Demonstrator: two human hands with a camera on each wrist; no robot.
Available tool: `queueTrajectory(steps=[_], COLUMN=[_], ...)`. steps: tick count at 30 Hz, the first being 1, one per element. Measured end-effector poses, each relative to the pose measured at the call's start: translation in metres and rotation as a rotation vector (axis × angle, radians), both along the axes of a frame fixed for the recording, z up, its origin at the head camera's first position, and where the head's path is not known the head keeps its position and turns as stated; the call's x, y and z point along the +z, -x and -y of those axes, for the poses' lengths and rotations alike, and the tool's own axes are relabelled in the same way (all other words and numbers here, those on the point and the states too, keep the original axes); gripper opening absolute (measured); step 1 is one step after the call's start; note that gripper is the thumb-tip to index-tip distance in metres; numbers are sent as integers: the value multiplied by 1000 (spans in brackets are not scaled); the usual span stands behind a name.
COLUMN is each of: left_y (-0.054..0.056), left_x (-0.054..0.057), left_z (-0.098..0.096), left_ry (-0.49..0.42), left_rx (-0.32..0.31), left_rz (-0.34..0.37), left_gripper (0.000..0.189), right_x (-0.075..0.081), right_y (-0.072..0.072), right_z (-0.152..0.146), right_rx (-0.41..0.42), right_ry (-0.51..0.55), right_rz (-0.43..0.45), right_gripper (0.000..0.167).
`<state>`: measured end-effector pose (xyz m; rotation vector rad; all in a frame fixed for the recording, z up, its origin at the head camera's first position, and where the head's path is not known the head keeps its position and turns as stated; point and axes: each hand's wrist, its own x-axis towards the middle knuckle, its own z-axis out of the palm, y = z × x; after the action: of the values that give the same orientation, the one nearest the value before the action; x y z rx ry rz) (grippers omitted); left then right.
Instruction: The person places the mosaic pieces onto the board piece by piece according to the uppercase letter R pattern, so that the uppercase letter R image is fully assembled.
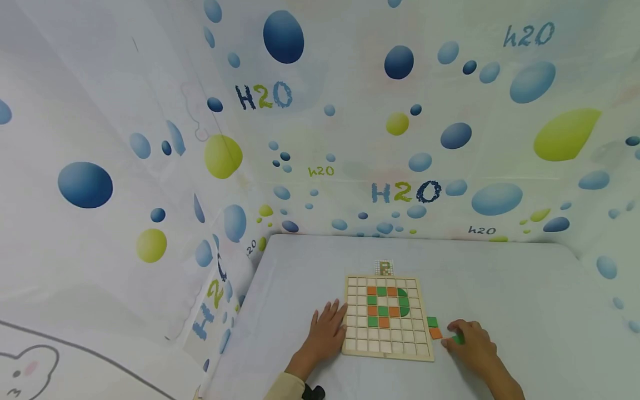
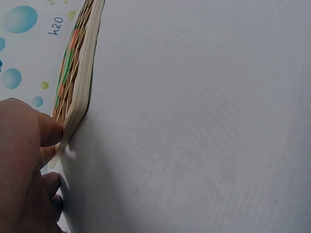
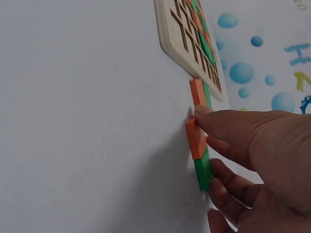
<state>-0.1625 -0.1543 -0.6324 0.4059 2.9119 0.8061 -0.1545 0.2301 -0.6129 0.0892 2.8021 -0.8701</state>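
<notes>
A wooden grid board point(image 1: 362, 347) lies on the table, with orange and green tiles point(image 1: 383, 311) set in several of its squares. My left hand point(image 1: 326, 333) lies at the board's left edge, fingers extended. Its thumb touches the rim point(image 2: 80, 104) in the left wrist view. To the right of the board, my right hand point(image 1: 472, 347) bends over an orange tile point(image 3: 196, 141) and a green tile point(image 3: 203, 174) lying end to end. The thumb touches the orange one; whether the fingers pinch it is unclear. Another orange tile point(image 1: 435, 333) and green tile point(image 1: 432, 321) lie nearer the board.
A small pattern card point(image 1: 384, 267) lies just beyond the board's far edge. The white-covered table point(image 1: 530, 300) extends to both sides. Behind it and at the left hang printed sheets point(image 1: 350, 139) with blue and yellow-green drops. A dark object point(image 1: 314, 393) shows by the left sleeve.
</notes>
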Motion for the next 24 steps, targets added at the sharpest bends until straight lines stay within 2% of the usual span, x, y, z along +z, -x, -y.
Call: queueTrajectory(steps=[4,9,17,24], left_y=[1,2,0,-2], left_x=[-6,-4,1,-1], left_z=[1,1,0,-1], left_ry=[-14,-11,5,-33], left_rx=[4,5,0,-2], left_rz=[-28,-12,11,-36], left_gripper=[53,54,54,53], right_x=[-1,-8,-10,-12], right_y=[0,4,3,4], right_z=[-10,-15,-14,-12], right_rx=[1,-5,2,-14], right_ry=[13,20,58,79], right_rz=[15,-27,-70,-74], right_gripper=[42,35,42,41])
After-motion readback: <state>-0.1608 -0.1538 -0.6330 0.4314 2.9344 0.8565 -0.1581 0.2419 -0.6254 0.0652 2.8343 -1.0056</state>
